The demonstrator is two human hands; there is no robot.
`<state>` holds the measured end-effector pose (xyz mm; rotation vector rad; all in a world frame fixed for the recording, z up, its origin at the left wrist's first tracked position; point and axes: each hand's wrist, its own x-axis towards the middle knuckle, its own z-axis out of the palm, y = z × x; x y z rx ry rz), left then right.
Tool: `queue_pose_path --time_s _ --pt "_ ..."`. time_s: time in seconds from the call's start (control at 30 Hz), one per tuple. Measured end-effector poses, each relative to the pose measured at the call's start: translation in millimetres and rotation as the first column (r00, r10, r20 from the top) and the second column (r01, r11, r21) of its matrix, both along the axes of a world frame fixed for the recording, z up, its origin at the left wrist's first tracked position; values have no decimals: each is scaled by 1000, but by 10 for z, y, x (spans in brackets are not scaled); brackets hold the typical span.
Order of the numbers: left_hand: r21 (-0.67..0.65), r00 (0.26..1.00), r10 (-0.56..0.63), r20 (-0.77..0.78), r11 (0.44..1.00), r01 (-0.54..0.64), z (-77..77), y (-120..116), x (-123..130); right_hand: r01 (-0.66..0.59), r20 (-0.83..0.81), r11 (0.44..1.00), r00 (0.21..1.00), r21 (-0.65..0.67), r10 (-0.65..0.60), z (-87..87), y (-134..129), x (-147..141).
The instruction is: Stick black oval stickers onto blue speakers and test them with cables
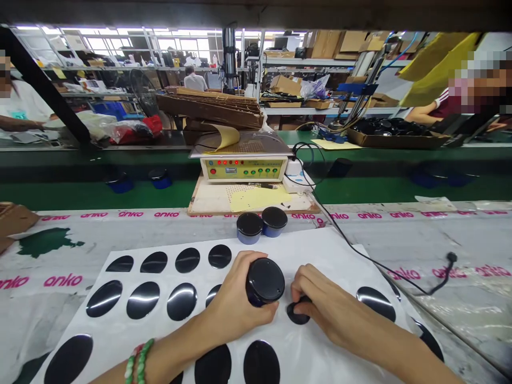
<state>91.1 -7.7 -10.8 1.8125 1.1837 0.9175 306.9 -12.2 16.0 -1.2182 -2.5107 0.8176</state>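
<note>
The black-topped container [265, 279] is over the near middle of the white sheet [316, 250], the left hand's [237, 305] fingers curved around it, while just to its right the right hand [325, 300] pinches a small black disc [296, 317] between thumb and bent fingers. The step in hand looks like handling the disc beside the steadied container, and the next move seems to call for a light, even pinch; whether the disc is off the sheet, I cannot tell. Farther off, two similar containers [249, 226] stand side by side, with a control box [247, 169] beyond them.

Bare sheet [314, 248] leaves passage between blue jars [264, 226] and black cable [349, 243].
</note>
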Motion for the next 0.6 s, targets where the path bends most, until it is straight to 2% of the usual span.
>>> queue_pose_path --time_s 0.07,0.17,0.23,0.3,0.4,0.47,0.5,0.53,0.6 --pt "14 1000 -16 -1 1000 16 -10 3 -3 -28 26 993 999 114 26 -30 -62 62" --pt "-7 999 -43 -14 999 43 -16 12 -18 7 -12 984 1000 180 -5 -54 -190 205" --pt "-27 997 -73 -19 997 72 -16 16 -28 124 -98 976 989 177 -108 -45 -287 305" --pt "-58 993 -115 -23 992 113 -15 15 -34 317 -239 936 931 154 -276 -15 -376 357" --pt "-120 986 -163 -24 980 159 -13 4 -42 591 -412 807 729 -24 -546 48 -457 269" --pt "-169 987 -158 -28 974 151 -16 -5 -48 666 -429 715 594 -214 -681 75 -456 115" --pt "-193 988 -152 -32 971 143 -19 -7 -50 665 -420 685 554 -296 -719 76 -438 29" --pt "-212 988 -149 -32 967 139 -23 -8 -52 647 -421 674 533 -356 -734 63 -412 -53" --pt "-223 988 -155 -10 963 149 -36 -4 -53 579 -466 702 528 -414 -710 1 -348 -183"
